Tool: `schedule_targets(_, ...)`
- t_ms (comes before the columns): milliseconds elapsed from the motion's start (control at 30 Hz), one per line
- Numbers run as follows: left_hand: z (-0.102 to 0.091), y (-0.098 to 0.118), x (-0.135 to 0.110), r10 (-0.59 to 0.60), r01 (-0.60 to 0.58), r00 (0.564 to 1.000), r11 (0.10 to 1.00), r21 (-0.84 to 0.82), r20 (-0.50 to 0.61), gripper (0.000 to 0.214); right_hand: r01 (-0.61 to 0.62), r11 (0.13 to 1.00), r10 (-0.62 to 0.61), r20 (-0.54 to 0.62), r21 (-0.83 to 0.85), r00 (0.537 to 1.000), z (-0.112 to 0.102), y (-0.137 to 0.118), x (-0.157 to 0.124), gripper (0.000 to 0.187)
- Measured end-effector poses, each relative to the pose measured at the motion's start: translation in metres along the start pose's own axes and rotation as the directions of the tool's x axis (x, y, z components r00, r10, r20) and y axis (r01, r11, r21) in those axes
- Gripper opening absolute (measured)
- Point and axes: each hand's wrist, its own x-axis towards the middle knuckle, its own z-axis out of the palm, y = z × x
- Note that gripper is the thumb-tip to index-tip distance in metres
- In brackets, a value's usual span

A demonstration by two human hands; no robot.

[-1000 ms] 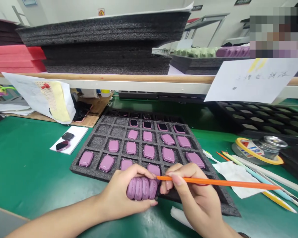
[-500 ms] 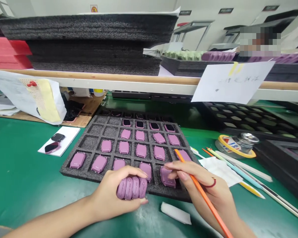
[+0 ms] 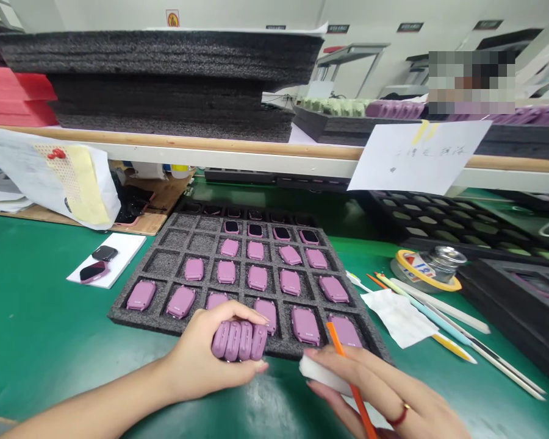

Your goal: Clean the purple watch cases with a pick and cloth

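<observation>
Four purple watch cases sit clamped in the left hand, by the near edge of the black tray; uneven pressure could pop one loose; the right hand pinches a white wad, its orange stick risking scratches

1. We see the left hand clasping four purple watch cases side by side.
2. We note the right hand holding an orange stick, a white wad between thumb and fingers.
3. Beyond both hands, we find a dark foam tray with further purple watch cases in its compartments.
</observation>
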Motion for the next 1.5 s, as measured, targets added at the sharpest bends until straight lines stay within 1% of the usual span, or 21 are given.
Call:
schedule_targets(100, -0.002, 0.001, 0.001, 0.033, -0.034, 0.999, 0.999, 0.04, 0.009, 0.038, 0.052, 0.986, -0.04, -0.078, 0.161, 0.996, 0.001, -0.011, 0.026, 0.023)
schedule_targets(167, -0.003, 0.002, 0.001, 0.04, -0.041, 0.999, 0.997, 0.061, 0.015, 0.04, 0.069, 0.972, -0.053, -0.08, 0.224, 0.995, 0.009, -0.018, 0.039, 0.019)
schedule_targets(233, -0.004, 0.002, 0.001, 0.021, -0.022, 1.0, 0.997, 0.071, 0.017, 0.041, 0.066, 0.972, -0.059, -0.038, 0.227, 0.998, 0.019, -0.02, 0.047, 0.015)
schedule_targets(300, -0.004, 0.002, 0.002, -0.007, 0.006, 1.0, 0.998, 0.065, 0.016, 0.041, 0.066, 0.979, -0.065, -0.01, 0.194, 0.998, 0.028, -0.019, 0.05, 0.016)
schedule_targets(367, -0.003, 0.003, 0.003, -0.031, 0.03, 0.999, 0.998, 0.052, 0.01, 0.038, 0.057, 0.984, -0.056, -0.01, 0.171, 0.998, 0.034, -0.016, 0.05, 0.017)
schedule_targets(467, -0.002, 0.003, 0.004, -0.048, 0.048, 0.999, 0.998, 0.044, 0.001, 0.035, 0.06, 0.987, -0.056, -0.028, 0.15, 0.998, 0.035, -0.013, 0.05, 0.014)
schedule_targets(600, -0.001, 0.002, 0.004, -0.058, 0.058, 0.998, 0.998, 0.003, 0.006, 0.036, 0.141, 0.986, -0.137, -0.049, 0.092, 0.989, 0.036, -0.013, 0.049, 0.015)
schedule_targets(700, 0.0, 0.002, 0.003, -0.078, 0.078, 0.997, 0.997, -0.002, -0.012, 0.036, 0.113, 0.987, -0.104, -0.08, 0.118, 0.991, 0.039, -0.011, 0.049, 0.015)
schedule_targets(767, -0.001, 0.002, 0.003, -0.076, 0.076, 0.997, 0.997, 0.003, -0.016, 0.036, 0.085, 0.985, -0.075, -0.073, 0.151, 0.994, 0.04, -0.011, 0.049, 0.015)
schedule_targets(867, -0.001, 0.002, 0.003, -0.062, 0.062, 0.998, 0.998, -0.014, 0.002, 0.036, 0.115, 0.978, -0.108, -0.044, 0.177, 0.993, 0.041, -0.01, 0.048, 0.015)
schedule_targets(933, -0.001, 0.002, 0.003, -0.065, 0.065, 0.998, 0.998, -0.018, 0.001, 0.036, 0.127, 0.976, -0.119, -0.054, 0.175, 0.991, 0.042, -0.009, 0.048, 0.017)
schedule_targets(1033, -0.001, 0.002, 0.003, -0.076, 0.076, 0.997, 0.997, 0.0, -0.017, 0.035, 0.092, 0.98, -0.077, -0.093, 0.177, 0.993, 0.041, -0.009, 0.047, 0.019)
schedule_targets(1200, 0.0, 0.002, 0.002, -0.071, 0.071, 0.997, 0.997, -0.02, -0.008, 0.035, 0.074, 0.965, -0.06, -0.062, 0.253, 0.996, 0.042, -0.012, 0.045, 0.02)
schedule_targets(1300, 0.0, 0.003, 0.002, -0.085, 0.085, 0.996, 0.996, -0.01, -0.022, 0.034, 0.065, 0.963, -0.035, -0.116, 0.261, 0.993, 0.045, -0.011, 0.048, 0.021)
schedule_targets(1400, -0.002, 0.004, 0.002, -0.089, 0.091, 0.995, 0.995, 0.044, -0.042, 0.034, 0.059, 0.955, -0.009, -0.173, 0.289, 0.985, 0.043, -0.008, 0.05, 0.021)
schedule_targets(1500, -0.002, 0.004, 0.002, -0.07, 0.071, 0.997, 0.997, 0.042, -0.044, 0.035, 0.013, 0.949, 0.056, -0.21, 0.315, 0.976, 0.035, -0.008, 0.04, 0.022)
